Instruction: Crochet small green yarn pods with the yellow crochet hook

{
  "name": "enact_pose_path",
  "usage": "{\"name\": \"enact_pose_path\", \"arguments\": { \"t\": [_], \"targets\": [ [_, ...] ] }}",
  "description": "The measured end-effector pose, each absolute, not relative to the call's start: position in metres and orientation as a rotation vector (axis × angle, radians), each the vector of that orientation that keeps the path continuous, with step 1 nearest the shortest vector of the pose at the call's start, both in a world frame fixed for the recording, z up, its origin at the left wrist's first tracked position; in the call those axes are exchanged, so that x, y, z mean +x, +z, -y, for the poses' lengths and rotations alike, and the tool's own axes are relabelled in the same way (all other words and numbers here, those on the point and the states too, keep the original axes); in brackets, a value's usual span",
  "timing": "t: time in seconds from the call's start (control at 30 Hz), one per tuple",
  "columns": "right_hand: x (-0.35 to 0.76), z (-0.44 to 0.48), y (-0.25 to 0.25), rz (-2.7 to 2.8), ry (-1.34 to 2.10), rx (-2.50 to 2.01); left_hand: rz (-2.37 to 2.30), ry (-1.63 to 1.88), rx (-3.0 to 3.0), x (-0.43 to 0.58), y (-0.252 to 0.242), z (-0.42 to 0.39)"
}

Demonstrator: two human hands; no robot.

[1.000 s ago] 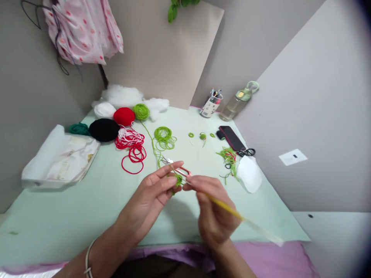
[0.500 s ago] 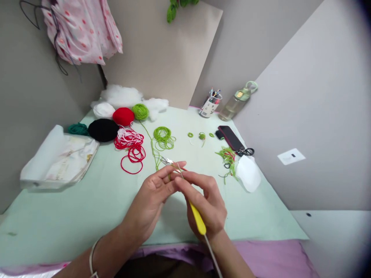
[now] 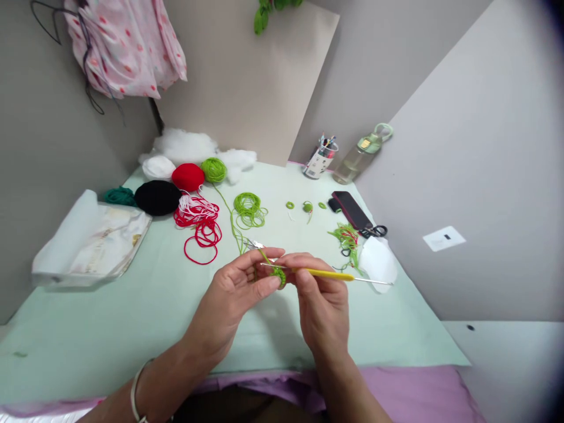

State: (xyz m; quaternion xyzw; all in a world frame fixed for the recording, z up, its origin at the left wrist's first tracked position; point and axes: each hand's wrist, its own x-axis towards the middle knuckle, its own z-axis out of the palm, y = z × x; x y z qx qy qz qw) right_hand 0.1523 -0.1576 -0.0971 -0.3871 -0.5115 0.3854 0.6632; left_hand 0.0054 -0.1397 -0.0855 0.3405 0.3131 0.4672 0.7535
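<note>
My left hand [image 3: 235, 296] pinches a small green crochet piece [image 3: 279, 275] between thumb and fingers, with green yarn running over its raised index finger. A crochet hook with a yellow handle [image 3: 328, 274] lies nearly level in my right hand [image 3: 324, 305], its metal tip at the top of the green piece. Green yarn trails from a green ball [image 3: 214, 170] toward my left hand. Just behind the fingers lies a small metal tool [image 3: 253, 244], partly hidden. A loose green yarn coil [image 3: 248, 210] rests farther back.
At the left are red [image 3: 188, 177], white and black yarn balls, tangled red yarn [image 3: 205, 229] and a plastic package [image 3: 101, 241]. To the right lie small green pieces [image 3: 308, 207], yarn scraps [image 3: 346, 241], a phone [image 3: 351, 210], scissors [image 3: 374, 230], a pen cup [image 3: 320, 160] and a bottle [image 3: 359, 155].
The hook has swung from pointing steeply down toward me to nearly level, pointing right. My right hand has turned with it, and the green piece now shows between my hands.
</note>
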Motion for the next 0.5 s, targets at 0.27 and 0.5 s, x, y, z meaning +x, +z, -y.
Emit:
{"name": "enact_pose_path", "arguments": {
  "t": [0.27, 0.5],
  "targets": [
    [0.1518, 0.1581, -0.0971, 1.095, 0.924, -0.869, -0.674, 1.001, 0.715, 0.0043, -0.0826, 0.1388],
    [0.1593, 0.1541, -0.0933, 0.898, 1.135, -0.826, -0.483, 0.86, 0.531, 0.0009, -0.0829, 0.134]
  ]
}}
